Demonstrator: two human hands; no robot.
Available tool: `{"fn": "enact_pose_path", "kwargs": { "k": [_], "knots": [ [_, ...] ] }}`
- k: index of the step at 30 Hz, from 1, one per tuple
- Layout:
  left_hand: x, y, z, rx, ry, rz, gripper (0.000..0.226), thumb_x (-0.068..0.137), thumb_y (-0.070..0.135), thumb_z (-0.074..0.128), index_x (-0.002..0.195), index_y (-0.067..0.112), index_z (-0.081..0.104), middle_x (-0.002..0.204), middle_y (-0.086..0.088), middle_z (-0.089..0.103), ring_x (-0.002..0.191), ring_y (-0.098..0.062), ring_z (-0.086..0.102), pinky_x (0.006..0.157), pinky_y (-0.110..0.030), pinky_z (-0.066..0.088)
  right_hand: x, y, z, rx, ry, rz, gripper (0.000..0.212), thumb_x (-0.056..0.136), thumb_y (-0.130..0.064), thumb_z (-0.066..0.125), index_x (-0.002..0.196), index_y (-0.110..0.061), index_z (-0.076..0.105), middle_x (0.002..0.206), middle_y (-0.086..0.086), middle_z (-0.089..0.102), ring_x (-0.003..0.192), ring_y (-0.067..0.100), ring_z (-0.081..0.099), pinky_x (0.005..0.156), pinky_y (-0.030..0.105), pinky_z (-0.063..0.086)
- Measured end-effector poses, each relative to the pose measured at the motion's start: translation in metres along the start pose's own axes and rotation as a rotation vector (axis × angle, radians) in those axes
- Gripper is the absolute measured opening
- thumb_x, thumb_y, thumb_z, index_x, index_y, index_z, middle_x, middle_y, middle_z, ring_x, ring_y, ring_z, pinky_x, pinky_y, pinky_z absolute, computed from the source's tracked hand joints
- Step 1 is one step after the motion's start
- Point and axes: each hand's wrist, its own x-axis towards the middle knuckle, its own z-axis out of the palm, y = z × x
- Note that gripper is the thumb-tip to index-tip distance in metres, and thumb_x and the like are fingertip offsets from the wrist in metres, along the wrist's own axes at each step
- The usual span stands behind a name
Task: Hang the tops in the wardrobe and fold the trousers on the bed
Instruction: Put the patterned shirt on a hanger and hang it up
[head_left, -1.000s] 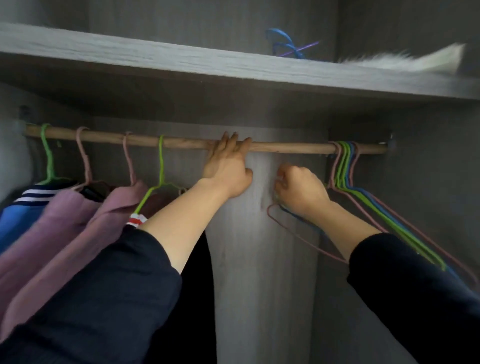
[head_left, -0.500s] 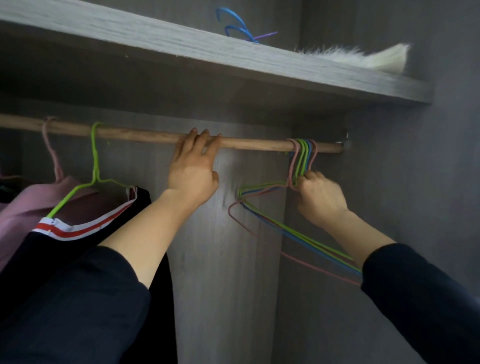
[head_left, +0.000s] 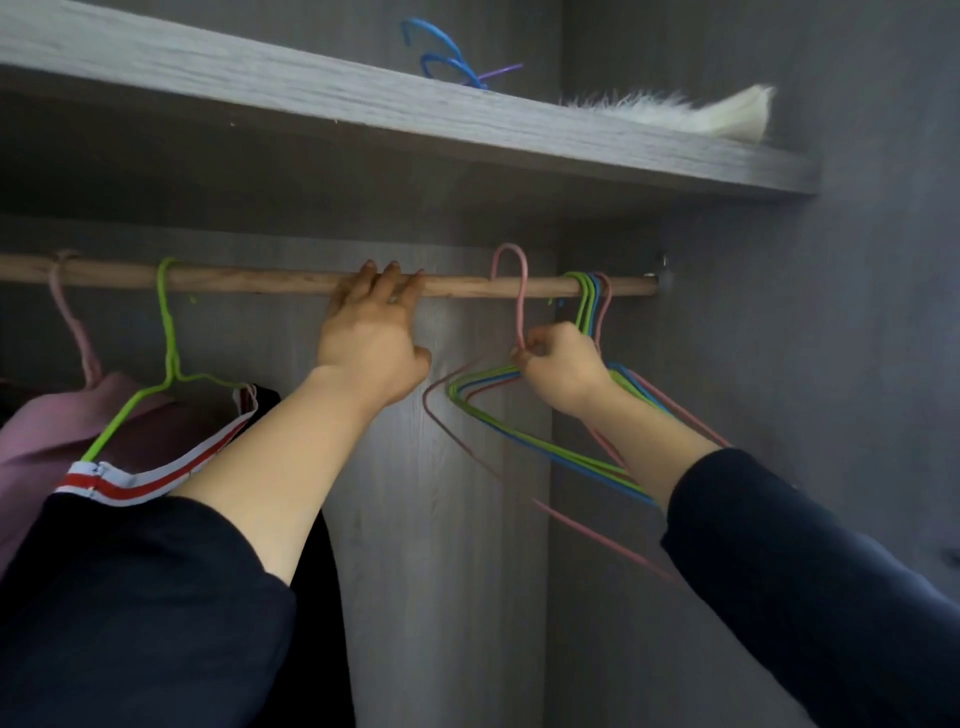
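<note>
Your right hand (head_left: 558, 371) is pinching the pink hanger (head_left: 521, 306) at its neck, its hook standing straight above your grip, over the rail (head_left: 260, 280), just left of the other hangers (head_left: 589, 296). Your left hand (head_left: 371, 353) is laying its fingers on the rail, nearer the hung tops (head_left: 47, 431).

In the grey wardrobe (head_left: 441, 519), a pink top (head_left: 47, 436) and a dark top (head_left: 156, 480) with a red-and-white striped collar hang at the left of the wooden rail (head_left: 260, 280). Empty green, blue and pink wire hangers (head_left: 589, 299) bunch at the rail's right end. One pink hanger (head_left: 520, 301), pinched by the right hand (head_left: 563, 371), has its hook above the rail.
</note>
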Motion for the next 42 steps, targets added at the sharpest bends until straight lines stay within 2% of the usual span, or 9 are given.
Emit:
{"fn": "enact_pose_path", "kwargs": {
  "k": [5, 8, 11, 15, 18, 20, 28, 36, 42],
  "knots": [
    [-0.016, 0.011, -0.006, -0.074, -0.12, -0.007, 0.085, 0.085, 0.039, 0.059, 0.153, 0.022, 0.01, 0.16, -0.011, 0.0, 0.147, -0.028, -0.001, 0.119, -0.045, 0.007, -0.033, 0.016, 0.012, 0.04, 0.002, 0.054, 0.017, 0.09, -0.016, 0.056, 0.075, -0.015, 0.063, 0.079, 0.018, 0.068, 0.075, 0.03, 0.063, 0.071, 0.036, 0.052],
    [-0.063, 0.03, 0.027, -0.274, -0.043, 0.04, 0.073, 0.085, 0.026, 0.059, 0.149, 0.017, 0.027, 0.157, -0.016, 0.017, 0.144, -0.031, 0.016, 0.117, -0.045, 0.016, -0.062, 0.035, 0.016, 0.096, -0.054, 0.14, 0.025, 0.089, -0.011, 0.052, 0.066, -0.017, 0.057, 0.071, 0.017, 0.067, 0.051, 0.02, 0.058, 0.05, 0.03, 0.051],
    [-0.108, 0.052, 0.066, -0.391, -0.177, 0.016, 0.059, 0.088, 0.02, 0.054, 0.143, 0.011, 0.038, 0.15, -0.019, 0.031, 0.137, -0.034, 0.03, 0.113, -0.042, 0.024, -0.097, 0.058, 0.018, 0.168, -0.074, 0.244, 0.024, 0.088, -0.008, 0.052, 0.067, -0.019, 0.058, 0.064, 0.01, 0.063, 0.046, 0.019, 0.056, 0.038, 0.022, 0.04],
    [-0.152, 0.085, 0.09, -0.503, -0.288, -0.012, 0.044, 0.091, 0.018, 0.052, 0.134, 0.01, 0.05, 0.135, -0.017, 0.049, 0.126, -0.034, 0.043, 0.103, -0.038, 0.035, -0.157, 0.088, 0.009, 0.212, -0.105, 0.368, 0.019, 0.089, -0.012, 0.056, 0.072, -0.019, 0.059, 0.063, 0.002, 0.059, 0.042, 0.009, 0.047, 0.039, 0.019, 0.034],
    [-0.187, 0.121, 0.091, -0.574, -0.359, -0.004, 0.035, 0.092, 0.019, 0.051, 0.126, 0.013, 0.057, 0.129, -0.011, 0.056, 0.119, -0.031, 0.051, 0.095, -0.037, 0.042, -0.209, 0.106, -0.019, 0.089, -0.145, 0.378, 0.012, 0.09, -0.016, 0.057, 0.08, -0.016, 0.062, 0.071, 0.002, 0.063, 0.057, 0.015, 0.051, 0.049, 0.021, 0.037],
    [-0.213, 0.152, 0.09, -0.633, -0.394, 0.017, 0.031, 0.091, 0.017, 0.052, 0.12, 0.013, 0.061, 0.124, -0.011, 0.059, 0.116, -0.031, 0.053, 0.095, -0.037, 0.042, -0.245, 0.119, -0.045, 0.015, -0.166, 0.395, 0.011, 0.09, -0.017, 0.058, 0.085, -0.01, 0.065, 0.068, 0.001, 0.059, 0.057, 0.016, 0.049, 0.048, 0.021, 0.038],
    [-0.335, 0.323, 0.036, -0.75, -0.552, -0.02, 0.028, 0.093, 0.019, 0.045, 0.115, 0.019, 0.062, 0.12, -0.003, 0.06, 0.112, -0.025, 0.053, 0.088, -0.037, 0.045, -0.407, 0.186, -0.18, 0.111, -0.212, 0.651, 0.015, 0.091, -0.015, 0.063, 0.076, -0.016, 0.066, 0.052, -0.006, 0.057, 0.038, 0.005, 0.044, 0.04, 0.018, 0.036],
    [-0.434, 0.536, -0.034, -0.858, -0.832, 0.177, 0.029, 0.092, 0.021, 0.044, 0.116, 0.019, 0.061, 0.123, -0.007, 0.058, 0.114, -0.028, 0.051, 0.09, -0.038, 0.045, -0.574, 0.257, -0.342, 0.018, -0.135, 0.86, 0.016, 0.086, -0.014, 0.068, 0.082, 0.002, 0.07, 0.056, 0.002, 0.058, 0.038, 0.004, 0.044, 0.039, 0.019, 0.036],
    [-0.471, 0.684, -0.069, -0.908, -0.95, 0.431, 0.029, 0.093, 0.022, 0.042, 0.114, 0.017, 0.061, 0.12, -0.007, 0.058, 0.115, -0.025, 0.049, 0.088, -0.036, 0.043, -0.665, 0.307, -0.441, -0.031, 0.052, 1.061, 0.015, 0.084, -0.016, 0.068, 0.08, -0.001, 0.07, 0.06, 0.004, 0.059, 0.045, 0.008, 0.047, 0.044, 0.019, 0.038]
  ]
}}
